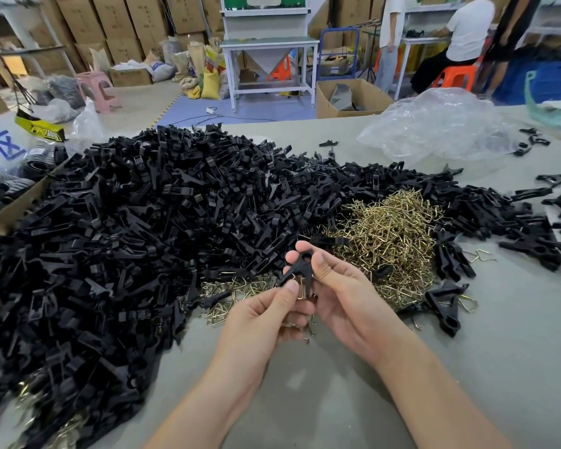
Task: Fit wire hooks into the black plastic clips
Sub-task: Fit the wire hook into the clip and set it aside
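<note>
Currently our right hand (pixel 340 296) pinches the black clip (pixel 300 270) up top, axis near-upright, left hand (pixel 266 315) pinching the wire hook (pixel 301 290) at its base.

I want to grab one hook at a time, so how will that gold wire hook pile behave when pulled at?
Probably it clumps: the wire hook pile looks densely tangled, so pulling one likely drags neighbours. Each hook looks thin and light, yet keeps its bent shape. The stray hooks lie flat on the table, so rolling seems unlikely.
</note>
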